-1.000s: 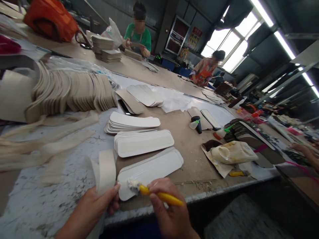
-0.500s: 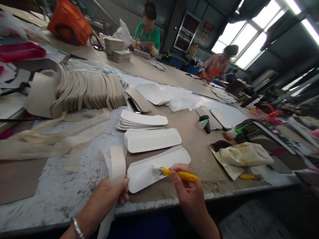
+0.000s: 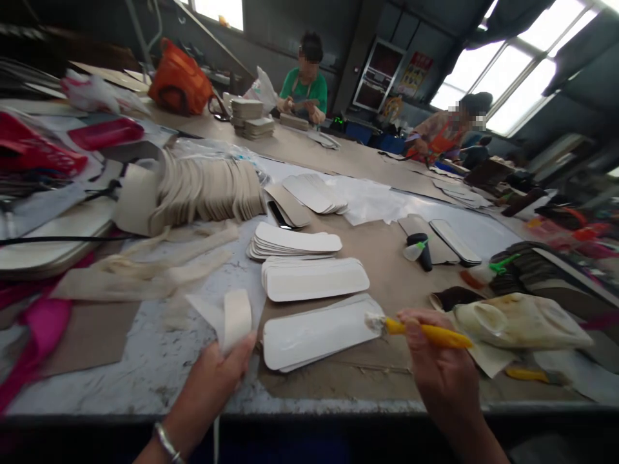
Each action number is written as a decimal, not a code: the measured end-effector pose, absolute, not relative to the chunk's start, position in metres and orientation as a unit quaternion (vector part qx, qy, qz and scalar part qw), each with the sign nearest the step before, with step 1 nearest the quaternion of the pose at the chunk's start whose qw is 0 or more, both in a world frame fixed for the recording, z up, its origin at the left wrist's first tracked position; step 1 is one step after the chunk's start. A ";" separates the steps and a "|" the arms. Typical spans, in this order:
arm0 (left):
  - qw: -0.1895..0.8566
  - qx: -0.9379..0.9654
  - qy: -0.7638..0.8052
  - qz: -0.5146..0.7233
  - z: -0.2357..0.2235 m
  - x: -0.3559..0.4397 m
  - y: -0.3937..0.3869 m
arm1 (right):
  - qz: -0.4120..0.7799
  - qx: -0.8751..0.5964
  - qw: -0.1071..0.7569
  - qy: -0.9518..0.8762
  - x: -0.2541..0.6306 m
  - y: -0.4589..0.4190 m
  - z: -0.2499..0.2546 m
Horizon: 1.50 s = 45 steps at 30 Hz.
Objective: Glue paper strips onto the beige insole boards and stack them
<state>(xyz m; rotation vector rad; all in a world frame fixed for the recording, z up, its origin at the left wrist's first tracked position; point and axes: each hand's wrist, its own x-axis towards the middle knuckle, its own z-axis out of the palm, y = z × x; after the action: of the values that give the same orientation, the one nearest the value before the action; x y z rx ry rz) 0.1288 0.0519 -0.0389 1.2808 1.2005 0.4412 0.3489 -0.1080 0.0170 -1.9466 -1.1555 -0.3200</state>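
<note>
My right hand (image 3: 442, 361) grips a brush (image 3: 435, 334) by its yellow handle. Its pale, paste-coated bristles touch the right end of the top piece in the nearest stack of long white rounded panels (image 3: 314, 338); that surface looks wet and shiny. My left hand (image 3: 220, 374) is closed around a cream fabric strip (image 3: 237, 316), which curls up above the fingers and hangs below the table edge. This hand is just left of the panel stack. Two more stacks of white panels, a middle one (image 3: 316, 280) and a farther one (image 3: 294, 241), lie behind.
At left are a long row of curved beige panels (image 3: 207, 190) and loose fabric strips (image 3: 145, 274). On the right lie a cut-open plastic container (image 3: 522, 319), a second yellow-handled brush (image 3: 529, 374) and a small glue bottle (image 3: 414, 250). Two people (image 3: 305, 84) work across the table.
My right hand has swept the brush rightward, from the panel's middle to its right end. My left hand has drawn slightly away from the panel, still with the strip. The view has shifted left.
</note>
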 end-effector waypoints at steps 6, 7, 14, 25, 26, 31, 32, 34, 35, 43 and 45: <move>0.736 0.413 0.463 0.269 -0.014 0.123 0.038 | 0.175 -0.697 0.486 -0.498 0.302 -0.065 0.026; 0.752 0.385 0.460 0.274 -0.011 0.123 0.035 | 0.229 -0.685 0.488 -0.491 0.294 -0.056 0.024; 0.765 0.332 0.474 0.282 -0.009 0.129 0.014 | 0.497 -0.595 0.544 -0.322 0.254 -0.011 0.000; 0.745 0.296 0.523 0.291 -0.025 0.125 0.004 | 0.348 -0.645 0.576 -0.362 0.281 -0.030 0.024; 0.735 0.304 0.521 0.310 -0.029 0.124 0.005 | 0.348 -0.655 0.567 -0.359 0.290 -0.034 0.030; 0.683 0.377 0.546 0.306 -0.041 0.126 0.015 | 0.370 -0.690 0.486 -0.388 0.330 -0.059 0.046; 0.680 0.394 0.547 0.289 -0.042 0.128 0.017 | 0.383 -0.690 0.461 -0.407 0.334 -0.063 0.047; 0.673 0.437 0.543 0.248 -0.043 0.131 0.023 | 0.431 -0.679 0.401 -0.439 0.338 -0.066 0.044; 0.668 0.459 0.540 0.227 -0.044 0.133 0.025 | 0.466 -0.667 0.369 -0.448 0.338 -0.064 0.041; 0.642 0.505 0.557 0.152 -0.047 0.146 0.036 | 0.609 -0.591 0.216 -0.482 0.342 -0.014 -0.001; 0.639 0.501 0.565 0.145 -0.046 0.146 0.037 | 0.579 -0.613 0.195 -0.501 0.345 -0.004 -0.009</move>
<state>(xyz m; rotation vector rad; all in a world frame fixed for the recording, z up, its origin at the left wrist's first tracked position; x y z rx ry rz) 0.1464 0.0366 -0.0457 1.1434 1.2891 0.3306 0.3449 -0.0044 -0.0094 -1.7171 -1.4048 1.6244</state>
